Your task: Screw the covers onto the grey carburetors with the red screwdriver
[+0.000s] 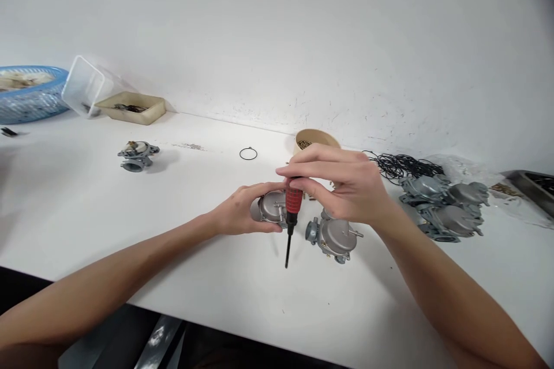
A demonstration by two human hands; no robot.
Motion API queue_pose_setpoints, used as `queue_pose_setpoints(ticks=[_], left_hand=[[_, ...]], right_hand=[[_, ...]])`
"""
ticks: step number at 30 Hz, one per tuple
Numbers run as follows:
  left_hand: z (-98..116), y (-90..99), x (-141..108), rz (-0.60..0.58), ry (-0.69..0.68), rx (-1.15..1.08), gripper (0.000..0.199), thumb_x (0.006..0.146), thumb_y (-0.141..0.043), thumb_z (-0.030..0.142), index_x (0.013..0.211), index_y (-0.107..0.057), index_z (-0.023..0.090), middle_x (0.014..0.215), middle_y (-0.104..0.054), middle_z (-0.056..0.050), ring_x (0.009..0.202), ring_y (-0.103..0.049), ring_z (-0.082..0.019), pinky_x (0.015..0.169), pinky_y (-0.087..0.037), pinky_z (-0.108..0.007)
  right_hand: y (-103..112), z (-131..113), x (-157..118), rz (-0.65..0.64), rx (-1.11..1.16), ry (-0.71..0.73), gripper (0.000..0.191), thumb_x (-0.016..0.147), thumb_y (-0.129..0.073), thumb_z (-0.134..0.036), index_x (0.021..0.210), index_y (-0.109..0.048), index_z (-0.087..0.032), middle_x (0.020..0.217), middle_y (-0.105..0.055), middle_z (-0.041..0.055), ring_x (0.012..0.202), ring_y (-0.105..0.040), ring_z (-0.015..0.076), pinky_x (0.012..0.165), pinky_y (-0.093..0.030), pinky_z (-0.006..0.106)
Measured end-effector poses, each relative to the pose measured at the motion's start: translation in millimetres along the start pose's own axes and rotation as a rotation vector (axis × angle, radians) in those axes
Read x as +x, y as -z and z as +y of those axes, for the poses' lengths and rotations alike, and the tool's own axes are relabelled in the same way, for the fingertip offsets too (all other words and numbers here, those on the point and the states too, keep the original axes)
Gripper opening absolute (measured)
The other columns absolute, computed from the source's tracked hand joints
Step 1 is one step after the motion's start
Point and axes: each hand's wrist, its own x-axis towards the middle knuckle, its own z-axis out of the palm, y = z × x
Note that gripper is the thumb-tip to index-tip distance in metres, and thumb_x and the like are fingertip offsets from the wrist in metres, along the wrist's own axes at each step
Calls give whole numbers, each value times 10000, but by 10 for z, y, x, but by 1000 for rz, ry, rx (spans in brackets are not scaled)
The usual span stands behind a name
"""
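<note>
My left hand [244,207] is wrapped around a grey metal carburetor [273,207] on the white table, its domed bowl facing up. A screwdriver [294,199] with a red and black handle hangs from the fingers of my right hand [341,181]. Its dark shaft slants down, in front of the held carburetor, and the tip looks apart from it. Just to the right, a second carburetor [337,237] sits beneath my right hand. Part of the held carburetor is hidden by my fingers and the screwdriver.
Several carburetors [454,219] are grouped at right, beside black rubber rings [398,167]. Behind my right hand stands a tan bowl [318,137] of small brass parts. One ring [248,154] and an opened carburetor [137,155] lie leftward. A beige tray [147,112] and blue basket [38,106] stand far left.
</note>
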Motion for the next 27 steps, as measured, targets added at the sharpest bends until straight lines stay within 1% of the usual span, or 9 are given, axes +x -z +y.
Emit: queue_pose_setpoints(ticks=[4,7,9,11,15,18,21,23,27], left_hand=[[-41,-8,-7,-1,-26,23,754,807,-871,359,1468,-537,217,1365,-700,-113,1205,-705,-285,1100,-544,-424],[-54,-10,-3,11,-85,28,780,814,-868,357,1495,-512,220,1419,-665,-124,1267,-671,-284,1126,-529,-419],[-44,-6,3,10,-93,31,773,817,-866,352,1494,-518,220,1429,-658,-122,1285,-659,-282,1133,-526,-412],[-27,1,8,-1,-76,32,759,820,-862,351,1489,-528,219,1424,-661,-120,1284,-660,-280,1130,-531,-408],[-4,13,10,-6,-61,32,752,824,-857,354,1488,-528,221,1430,-656,-121,1290,-656,-282,1137,-528,-426],[3,18,9,-11,-60,30,748,832,-848,356,1493,-522,225,1437,-650,-124,1297,-652,-287,1144,-524,-448],[14,22,11,-20,-41,40,742,838,-842,370,1492,-526,223,1434,-652,-127,1296,-651,-295,1144,-523,-459],[23,24,12,-21,-32,41,737,838,-842,372,1489,-531,221,1425,-658,-128,1289,-654,-296,1141,-525,-458],[27,24,12,-16,-38,26,741,832,-848,367,1487,-534,221,1415,-664,-128,1273,-663,-293,1131,-533,-455]], right_hand=[[101,35,-4,132,-7,30,323,918,-668,-40,1064,-806,-292,962,-759,12,772,-728,140,658,-613,294],[226,35,-4,281,-64,10,338,900,-695,-51,1034,-822,-334,979,-758,10,693,-731,156,593,-616,328],[289,22,-5,372,-94,-19,337,888,-713,-56,1025,-829,-340,967,-752,16,692,-739,181,563,-613,354],[320,10,-7,424,-113,-40,342,882,-723,-52,1025,-830,-344,957,-746,18,706,-741,196,556,-610,372],[311,26,-3,407,-89,-20,340,887,-727,-60,1034,-826,-351,954,-744,20,699,-740,200,560,-618,386],[303,63,2,387,-93,8,329,891,-726,-78,1025,-826,-361,945,-754,8,688,-743,192,544,-617,370],[317,81,3,382,-102,-5,330,880,-723,-65,1008,-833,-349,935,-755,11,686,-748,194,534,-609,362],[328,73,3,401,-101,5,344,860,-728,-44,999,-839,-339,917,-752,13,665,-747,195,516,-596,360],[332,57,5,406,-126,-18,386,864,-718,-40,1012,-832,-378,921,-752,4,667,-744,198,502,-594,361]])
